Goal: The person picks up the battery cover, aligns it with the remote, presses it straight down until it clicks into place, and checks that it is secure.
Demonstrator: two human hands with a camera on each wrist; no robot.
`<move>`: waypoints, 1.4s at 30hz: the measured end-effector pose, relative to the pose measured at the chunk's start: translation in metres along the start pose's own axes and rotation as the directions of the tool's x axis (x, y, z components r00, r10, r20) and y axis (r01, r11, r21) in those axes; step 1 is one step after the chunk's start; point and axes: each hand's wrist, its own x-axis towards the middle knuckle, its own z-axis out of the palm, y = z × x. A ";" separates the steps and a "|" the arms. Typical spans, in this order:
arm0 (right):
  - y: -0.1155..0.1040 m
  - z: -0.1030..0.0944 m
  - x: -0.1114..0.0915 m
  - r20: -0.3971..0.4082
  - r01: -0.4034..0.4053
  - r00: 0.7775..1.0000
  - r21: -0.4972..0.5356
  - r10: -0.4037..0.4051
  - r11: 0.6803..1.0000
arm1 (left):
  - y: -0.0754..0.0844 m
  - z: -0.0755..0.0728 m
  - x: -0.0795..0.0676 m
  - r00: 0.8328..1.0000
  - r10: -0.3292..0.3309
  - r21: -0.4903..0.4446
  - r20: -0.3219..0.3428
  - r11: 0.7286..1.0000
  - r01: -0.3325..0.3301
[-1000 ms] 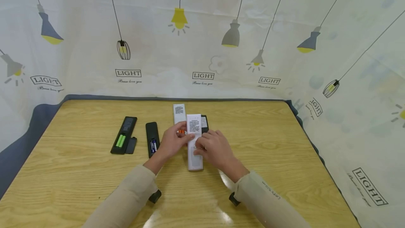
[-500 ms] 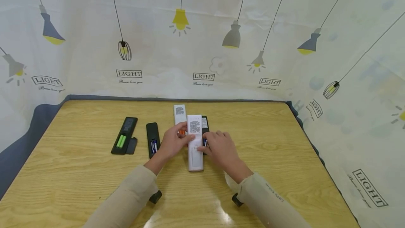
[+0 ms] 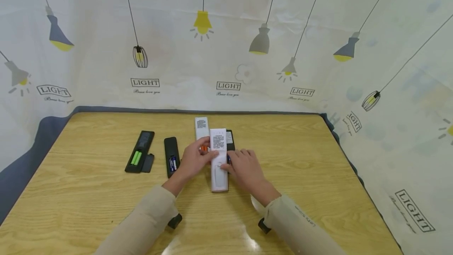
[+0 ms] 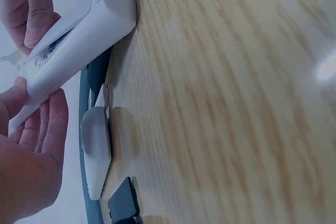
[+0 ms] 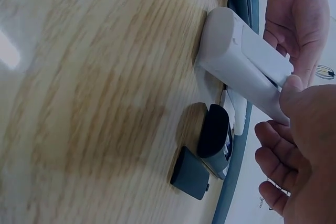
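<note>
White remote gripped by the left hand, right hand with thumb touching its tilted cover, fingers spread apart.

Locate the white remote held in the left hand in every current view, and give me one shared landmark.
Head: white remote, just below centre, standing nearly vertical in the picture.
Left wrist: upper left, slanting.
Right wrist: upper right, slanting.
Shared landmark: its cover, with the thumb of the right hand at one end.
</note>
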 end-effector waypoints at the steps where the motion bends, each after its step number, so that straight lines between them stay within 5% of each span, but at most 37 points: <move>1: 0.000 0.000 0.000 0.004 -0.010 1.000 0.025 0.010 1.000 | 0.001 0.000 0.000 1.000 0.004 0.005 -0.002 1.000 -0.004; 10: -0.001 -0.003 0.001 0.000 -0.014 1.000 0.133 0.014 0.991 | 0.002 0.000 -0.001 1.000 0.015 0.030 -0.018 0.999 -0.014; 42: 0.000 -0.006 0.009 0.049 -0.071 0.997 0.213 0.062 0.974 | 0.002 0.001 -0.002 0.999 0.030 0.033 -0.033 0.999 -0.029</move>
